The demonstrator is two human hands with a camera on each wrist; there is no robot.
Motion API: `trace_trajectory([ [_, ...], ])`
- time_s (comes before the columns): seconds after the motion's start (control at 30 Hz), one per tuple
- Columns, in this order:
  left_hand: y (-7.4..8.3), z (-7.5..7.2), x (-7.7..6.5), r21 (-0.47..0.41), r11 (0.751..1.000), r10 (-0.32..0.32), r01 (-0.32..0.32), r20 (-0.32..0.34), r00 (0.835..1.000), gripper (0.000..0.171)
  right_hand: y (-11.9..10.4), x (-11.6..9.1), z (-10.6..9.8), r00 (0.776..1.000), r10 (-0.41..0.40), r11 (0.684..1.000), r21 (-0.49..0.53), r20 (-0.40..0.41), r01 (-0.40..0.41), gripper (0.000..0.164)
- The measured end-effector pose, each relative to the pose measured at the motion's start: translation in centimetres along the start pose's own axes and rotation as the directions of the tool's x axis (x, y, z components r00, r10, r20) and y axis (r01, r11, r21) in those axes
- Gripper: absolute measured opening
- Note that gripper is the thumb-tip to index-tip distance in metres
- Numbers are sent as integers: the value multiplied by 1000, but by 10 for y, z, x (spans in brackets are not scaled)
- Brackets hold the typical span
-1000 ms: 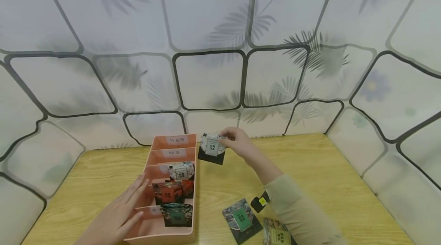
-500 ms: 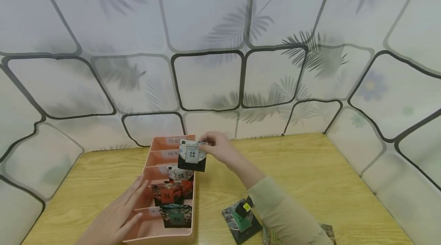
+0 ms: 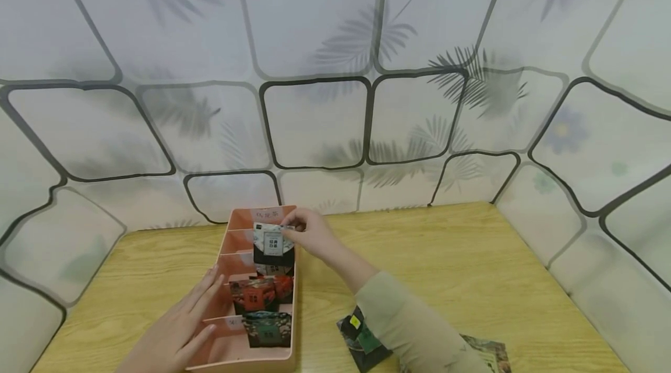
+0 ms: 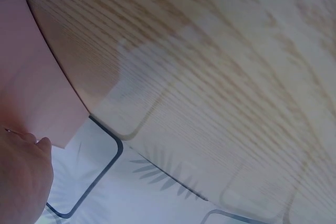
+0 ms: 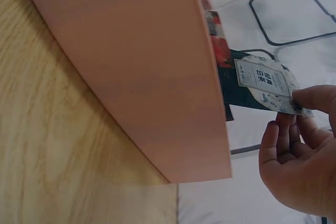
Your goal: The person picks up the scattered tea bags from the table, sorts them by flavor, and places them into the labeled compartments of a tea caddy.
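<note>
My right hand pinches a white-and-black tea packet by its top corner between thumb and fingers. The packet hangs upright over the divided pink box, its lower edge overlapping another white packet. In the right wrist view, the held packet dips behind the rim of the box's side wall. My left hand rests along the box's left edge, fingers extended. Red packets and a green-labelled packet stand in the nearer compartments.
On the wooden table, right of the box, lies a dark packet with a green label, partly covered by my right sleeve. Another packet sits at the front, half hidden by the arm. A patterned curtain hangs behind the table.
My right hand has carried the white-and-black packet left, from beside the box to over its compartments. The left hand has stayed on the box edge.
</note>
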State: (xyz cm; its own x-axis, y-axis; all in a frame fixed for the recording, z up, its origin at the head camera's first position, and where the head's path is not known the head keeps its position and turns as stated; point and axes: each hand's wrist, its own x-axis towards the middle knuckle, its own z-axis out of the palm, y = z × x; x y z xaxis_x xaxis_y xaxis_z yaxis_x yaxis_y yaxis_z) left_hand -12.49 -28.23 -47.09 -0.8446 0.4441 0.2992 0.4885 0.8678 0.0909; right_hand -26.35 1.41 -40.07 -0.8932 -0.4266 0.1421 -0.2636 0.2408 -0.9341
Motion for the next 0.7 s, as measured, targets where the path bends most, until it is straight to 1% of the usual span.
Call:
trace_trajectory([
  [0.17, 0, 1, 0, -10, 1000, 6, -6, 1, 1000, 77, 8, 1, 10, 1000, 1, 1000, -14, -6, -1, 9],
  [0.43, 2, -1, 0, -22, 1000, -22, 23, 24, 999, 77, 15, -2, 21, 1000, 11, 995, -102, -11, -12, 5],
  [0.7, 2, -1, 0, -8, 1000, -5, 5, 6, 1000, 77, 18, -5, 26, 999, -8, 987, -162, -32, 3, 4],
])
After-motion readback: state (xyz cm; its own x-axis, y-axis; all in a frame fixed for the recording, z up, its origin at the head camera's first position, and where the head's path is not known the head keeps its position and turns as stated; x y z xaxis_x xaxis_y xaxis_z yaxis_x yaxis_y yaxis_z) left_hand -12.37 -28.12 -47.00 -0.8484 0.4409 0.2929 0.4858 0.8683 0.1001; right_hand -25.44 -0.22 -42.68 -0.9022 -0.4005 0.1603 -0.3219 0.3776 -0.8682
